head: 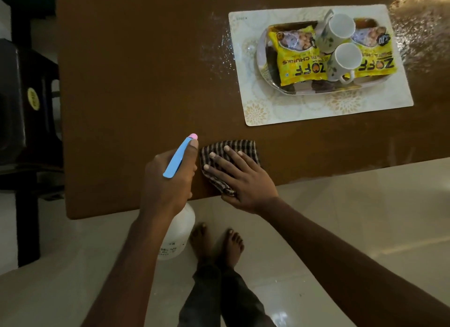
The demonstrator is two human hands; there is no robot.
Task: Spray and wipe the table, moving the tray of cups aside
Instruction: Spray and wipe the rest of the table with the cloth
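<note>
Here the right hand (239, 178) lies flat, fingers spread, on the cloth (229, 161) at lower centre; the left hand (168, 180) grips the spray bottle (176, 231). The tray (265, 58) sits upper right, nearer the right hand.

Upper right of frame: tray (264, 58) on placemat (304, 112) on tabletop (134, 70), two cups (341, 48) and packets (298, 56) inside. Lower centre: cloth (241, 146) at tabletop's near edge, spray bottle (176, 234) left of it.
</note>
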